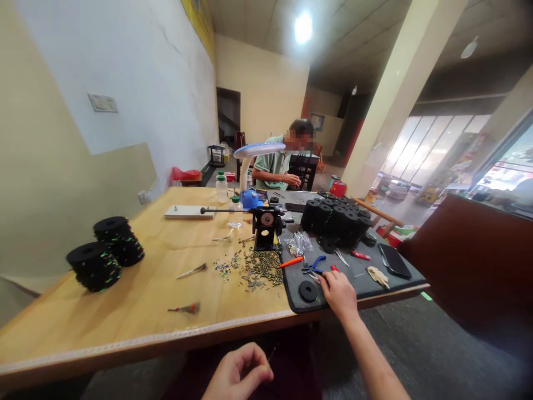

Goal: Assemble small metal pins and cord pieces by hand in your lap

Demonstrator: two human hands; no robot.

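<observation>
My left hand is low in front of the table's edge, thumb and fingers pinched on a thin, dark strand. My right hand rests over the dark mat, its fingers closed at a small metal tool, probably tweezers. Just left of it lies a black foam spool. Blue-handled pliers and an orange-red tool are beyond the fingers. Many small metallic pieces are spread on the wooden table to the left of the mat.
Black spools are stacked at the left and on the mat's back. A black winding device with a long rod stands mid-table by a blue lamp. A phone lies right. A person sits opposite.
</observation>
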